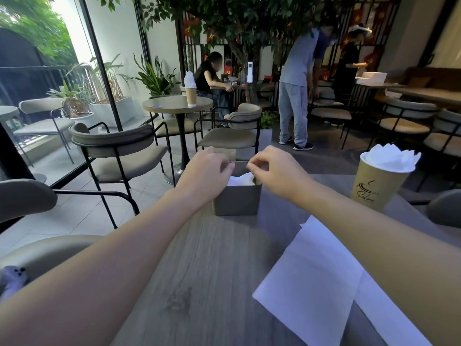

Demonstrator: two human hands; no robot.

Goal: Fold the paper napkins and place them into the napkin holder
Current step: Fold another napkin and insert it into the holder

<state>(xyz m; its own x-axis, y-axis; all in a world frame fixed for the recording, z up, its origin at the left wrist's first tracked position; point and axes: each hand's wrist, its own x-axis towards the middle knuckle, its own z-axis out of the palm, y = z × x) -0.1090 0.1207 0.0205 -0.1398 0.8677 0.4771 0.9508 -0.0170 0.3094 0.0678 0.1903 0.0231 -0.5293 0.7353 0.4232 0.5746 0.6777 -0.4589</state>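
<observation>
Tucking a folded napkin [240, 179] into the square napkin holder [237, 199], both hands hover above its rim; right hand [274, 168] fingers pinch the napkin directly below, left hand [207, 168] curled, grip unclear.

Both hands [239, 168] over napkin holder [237, 199]

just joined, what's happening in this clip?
A person at a wooden café table has both hands over a grey square napkin holder. The left hand is curled at the holder's left rim, and the right hand pinches at a white napkin sitting inside it. More unfolded napkins lie flat on the table under the right forearm. A paper cup stuffed with napkins stands off to the right.
</observation>
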